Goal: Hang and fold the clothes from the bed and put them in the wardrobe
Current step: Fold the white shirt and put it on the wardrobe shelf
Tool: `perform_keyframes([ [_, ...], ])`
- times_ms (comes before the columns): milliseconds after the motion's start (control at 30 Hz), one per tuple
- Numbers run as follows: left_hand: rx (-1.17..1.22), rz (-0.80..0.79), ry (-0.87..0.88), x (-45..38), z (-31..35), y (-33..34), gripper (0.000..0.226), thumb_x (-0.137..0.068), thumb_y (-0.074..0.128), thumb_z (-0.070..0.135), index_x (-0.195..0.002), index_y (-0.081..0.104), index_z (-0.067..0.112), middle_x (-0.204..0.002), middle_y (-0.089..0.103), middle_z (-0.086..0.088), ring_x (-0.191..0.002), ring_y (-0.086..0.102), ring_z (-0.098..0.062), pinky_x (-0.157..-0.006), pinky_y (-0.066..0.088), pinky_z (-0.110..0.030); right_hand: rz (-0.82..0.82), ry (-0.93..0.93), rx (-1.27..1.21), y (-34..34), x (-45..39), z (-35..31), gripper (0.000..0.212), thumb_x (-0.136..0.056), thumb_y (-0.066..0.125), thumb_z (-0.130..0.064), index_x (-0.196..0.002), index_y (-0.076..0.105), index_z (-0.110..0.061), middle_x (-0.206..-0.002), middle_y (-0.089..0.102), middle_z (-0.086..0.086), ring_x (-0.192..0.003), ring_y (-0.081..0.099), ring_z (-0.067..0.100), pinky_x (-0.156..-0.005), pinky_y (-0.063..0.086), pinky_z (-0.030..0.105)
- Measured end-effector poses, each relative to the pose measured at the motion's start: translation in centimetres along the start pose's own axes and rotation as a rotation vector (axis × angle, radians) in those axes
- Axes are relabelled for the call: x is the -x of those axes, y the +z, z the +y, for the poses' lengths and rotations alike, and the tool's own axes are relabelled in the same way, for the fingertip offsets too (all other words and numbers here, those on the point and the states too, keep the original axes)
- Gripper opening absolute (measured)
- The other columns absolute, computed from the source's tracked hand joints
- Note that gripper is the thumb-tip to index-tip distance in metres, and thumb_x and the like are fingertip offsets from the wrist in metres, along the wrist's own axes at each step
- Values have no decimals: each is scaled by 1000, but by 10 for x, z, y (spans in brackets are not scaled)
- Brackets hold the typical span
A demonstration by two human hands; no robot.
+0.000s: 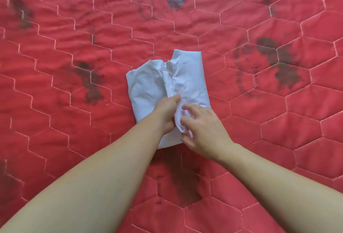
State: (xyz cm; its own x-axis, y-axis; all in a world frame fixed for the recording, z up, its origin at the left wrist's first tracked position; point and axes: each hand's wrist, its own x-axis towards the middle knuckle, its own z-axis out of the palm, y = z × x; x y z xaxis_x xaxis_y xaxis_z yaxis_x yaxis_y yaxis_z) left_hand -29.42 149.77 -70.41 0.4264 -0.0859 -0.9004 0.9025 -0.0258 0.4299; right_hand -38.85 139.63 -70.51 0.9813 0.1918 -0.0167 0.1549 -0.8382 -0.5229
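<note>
where both hands [185, 119] meet, they pinch the white garment [167, 86].

This looked like a bedroom in a home: a red quilted bedspread [74, 47] with hexagon stitching and dark floral prints filled the view, a folded white garment [187, 76] lying on it.

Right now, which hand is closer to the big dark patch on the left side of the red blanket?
Left. The left hand grips the white cloth on the side facing the dark patch; the right hand is farther off, at the cloth's other side.
</note>
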Motion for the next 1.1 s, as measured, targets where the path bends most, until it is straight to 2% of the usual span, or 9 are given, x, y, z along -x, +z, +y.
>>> perform_keyframes([
  [100, -22, -8, 47, 0, -8, -14, 25, -101, 43, 7, -122, 58, 5, -115, 67, -18, -91, 66, -27, -82, 56, -40, -117, 9, 117, 15, 2, -3, 19, -61, 68, -23, -76, 61, -13, -107, 64, 14, -96, 64, 35, -69, 49, 40],
  [233, -56, -9, 79, 1, -9, -13, 21, -98, 45, 1, -107, 60, 12, -98, 70, -12, -80, 67, -24, -65, 57, -34, -166, 19, 222, 21, 4, 4, 18, -64, 72, -24, -76, 62, -15, -106, 64, 11, -95, 64, 34, -68, 46, 38],
  [433, -37, 94, 94, 0, -12, -23, 9, -93, 59, 15, -98, 64, 19, -94, 71, -8, -76, 66, -21, -64, 53, -30, -275, 118, 302, 14, 14, 18, 33, -52, 76, -16, -82, 62, -13, -109, 62, 13, -100, 62, 35, -78, 45, 44],
  [533, -162, 370, 270, -5, -13, -43, 16, -87, 64, 16, -102, 63, 22, -103, 67, -4, -75, 60, -15, -66, 49, -27, -303, 89, 251, 13, 15, 13, 41, -66, 62, -45, -94, 59, -16, -119, 55, 9, -112, 53, 35, -89, 38, 49],
  [667, -494, 744, 348, -1, -16, -70, 46, -80, 63, 21, -123, 51, 30, -134, 41, 0, -115, 46, -25, -102, 41, -40, -242, 114, 232, 19, -10, 0, 59, -83, 43, -54, -127, 55, -17, -142, 48, 11, -133, 44, 33, -103, 35, 57],
  [800, -394, 596, 206, -3, -24, -96, 70, -69, 72, 29, -132, 41, 28, -128, 45, 1, -110, 53, -25, -100, 45, -39, -333, -30, 373, 33, -28, 16, 61, -86, 36, -37, -138, 51, -8, -145, 48, 13, -132, 47, 36, -102, 38, 57],
  [900, -364, 465, 218, 1, -27, -102, 57, -71, 75, 20, -121, 46, 26, -106, 59, 5, -98, 61, -20, -88, 52, -36, -355, -46, 447, 31, -30, 32, 59, -89, 36, -32, -139, 49, -4, -143, 50, 15, -129, 50, 36, -102, 38, 56],
  [1033, -287, 357, 255, 9, -22, -97, 33, -75, 70, 7, -105, 57, 16, -99, 67, 2, -86, 65, -16, -67, 53, -28, -385, 79, 374, 32, -43, 19, 58, -87, 34, -31, -142, 43, -14, -150, 41, 7, -137, 39, 31, -106, 31, 56],
  [1100, -289, 337, 306, 18, -19, -93, 31, -72, 67, 9, -102, 61, 15, -95, 69, 0, -85, 67, -19, -65, 53, -28, -321, 261, 168, 30, -62, 6, 52, -87, 45, -27, -138, 40, -21, -145, 40, 2, -132, 40, 28, -104, 34, 50],
])
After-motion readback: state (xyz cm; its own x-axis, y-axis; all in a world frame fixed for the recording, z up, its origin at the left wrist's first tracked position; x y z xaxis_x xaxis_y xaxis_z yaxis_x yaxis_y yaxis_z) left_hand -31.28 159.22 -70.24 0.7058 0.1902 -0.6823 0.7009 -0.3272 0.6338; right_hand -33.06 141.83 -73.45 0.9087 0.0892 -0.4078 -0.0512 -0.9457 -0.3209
